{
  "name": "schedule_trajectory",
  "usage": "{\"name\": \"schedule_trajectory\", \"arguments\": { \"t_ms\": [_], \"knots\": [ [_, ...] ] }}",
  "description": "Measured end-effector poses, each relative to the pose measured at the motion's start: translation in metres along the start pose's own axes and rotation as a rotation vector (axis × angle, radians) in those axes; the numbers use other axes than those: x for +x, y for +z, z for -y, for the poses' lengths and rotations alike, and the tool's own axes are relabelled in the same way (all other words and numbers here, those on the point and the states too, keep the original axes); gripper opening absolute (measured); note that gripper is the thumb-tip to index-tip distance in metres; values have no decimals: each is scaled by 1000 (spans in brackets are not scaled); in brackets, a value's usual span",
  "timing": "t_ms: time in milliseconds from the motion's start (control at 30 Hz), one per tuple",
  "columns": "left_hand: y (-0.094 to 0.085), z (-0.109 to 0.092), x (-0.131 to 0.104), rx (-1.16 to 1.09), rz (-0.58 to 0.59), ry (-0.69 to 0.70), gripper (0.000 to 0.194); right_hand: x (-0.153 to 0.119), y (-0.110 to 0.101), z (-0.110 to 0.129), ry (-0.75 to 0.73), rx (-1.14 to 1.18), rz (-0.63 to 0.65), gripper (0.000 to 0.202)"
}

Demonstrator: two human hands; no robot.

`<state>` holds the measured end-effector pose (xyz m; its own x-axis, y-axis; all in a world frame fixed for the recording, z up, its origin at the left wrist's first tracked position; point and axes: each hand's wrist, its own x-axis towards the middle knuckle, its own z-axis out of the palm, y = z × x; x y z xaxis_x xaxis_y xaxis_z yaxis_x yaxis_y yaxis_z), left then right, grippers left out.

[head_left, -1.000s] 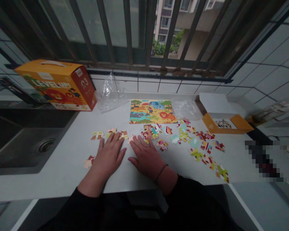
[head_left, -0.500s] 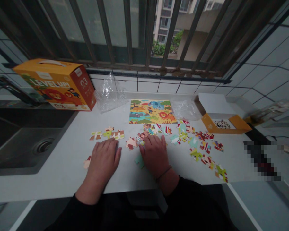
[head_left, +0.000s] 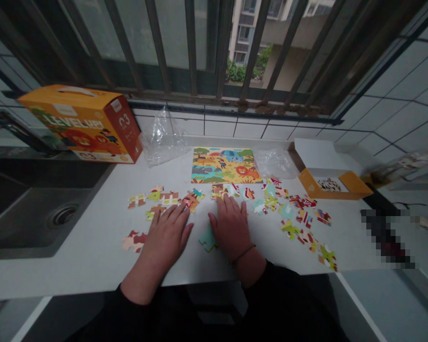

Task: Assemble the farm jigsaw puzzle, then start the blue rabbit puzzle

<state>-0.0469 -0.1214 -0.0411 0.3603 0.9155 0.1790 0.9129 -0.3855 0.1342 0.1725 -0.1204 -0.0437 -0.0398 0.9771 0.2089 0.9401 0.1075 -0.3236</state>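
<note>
My left hand lies palm down on the counter, fingers stretched out. Its fingertips touch or nearly touch a colourful puzzle piece. Just beyond it are brown-and-green puzzle pieces, and pink-and-brown pieces lie to its left. My right hand also rests with its fingers extended, their tips at some puzzle pieces below the picture card. A teal piece sits beside its thumb side, partly covered. What is under either palm is hidden.
A jungle picture card lies at the back between clear plastic wrappers. Loose puzzle pieces spread to the right. An opened yellow box stands behind them. At left are an orange carton and a sink.
My left hand has slid right and slightly forward, uncovering pieces on its left. Pieces between the hands have shifted left to its fingertips. My right hand has barely moved.
</note>
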Motion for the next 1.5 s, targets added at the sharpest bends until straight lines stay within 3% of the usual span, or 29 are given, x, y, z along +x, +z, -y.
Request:
{"name": "schedule_trajectory", "arguments": {
  "t_ms": [167, 333, 533, 700, 767, 867, 967, 1167, 1367, 1500],
  "knots": [
    [-2, 7, 0, 59, -76, -92, 36, -1, -4, 5, -107, 36, 34, 40],
    [1, 12, 4, 18, -112, -86, 40, -1, -10, 9, -298, 79, 75, 28],
    [8, 20, 6, -23, -79, -52, 36, -1, -8, 7, -382, 160, 68, 24],
    [0, 24, 13, -112, -48, -14, 21, 0, -8, 7, -478, 244, 108, 18],
    [-5, 26, 17, -194, -47, 3, 15, 0, -7, 7, -461, 237, 124, 21],
    [-10, 28, 20, -309, -47, 15, 10, 0, -6, 9, -442, 202, 166, 46],
    [-10, 33, 21, -366, -50, -5, 27, -1, -4, 11, -436, 161, 219, 68],
    [-12, 42, 23, -394, -9, -23, 43, -4, 1, 12, -365, 137, 181, 67],
    [-17, 41, 25, -454, -22, -1, 32, -6, 2, 12, -456, 134, 202, 76],
    [-18, 40, 22, -440, -47, 22, 32, -8, 0, 12, -421, 136, 204, 69]
  ]
}}
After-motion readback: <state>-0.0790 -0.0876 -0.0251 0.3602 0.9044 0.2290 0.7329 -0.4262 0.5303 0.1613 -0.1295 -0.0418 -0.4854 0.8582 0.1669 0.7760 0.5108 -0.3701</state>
